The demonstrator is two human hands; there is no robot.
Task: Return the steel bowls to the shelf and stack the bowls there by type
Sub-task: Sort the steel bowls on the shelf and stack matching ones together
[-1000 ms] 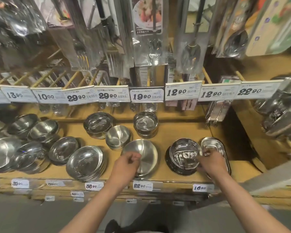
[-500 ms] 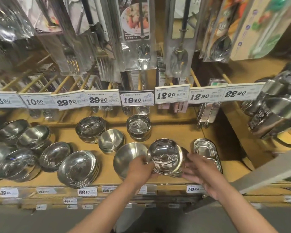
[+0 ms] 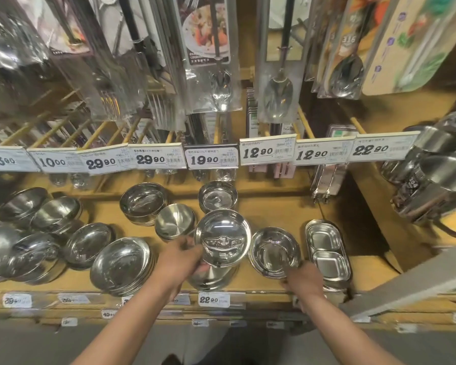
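head view: left hand [image 3: 181,255] pinches the rim of a shiny flat-bottomed bowl [image 3: 223,238], holding it tilted above a matte bowl [image 3: 211,276] that sits at the front edge of the shelf [image 3: 274,206]. right hand [image 3: 304,281] grasps the near rim of a shallow bowl stack [image 3: 273,252] just beside it, also near the front edge, with a two-part tray [image 3: 328,252] to its right.

risks: the rim pinch is thin and the steel looks slick, so the lifted bowl could twist out and clatter onto the matte bowl below, or roll off the front edge. setting it there would mix types; it seems to match the stack under the right hand. the right hand pulling that stack could drag it over the front edge or bump the tray.
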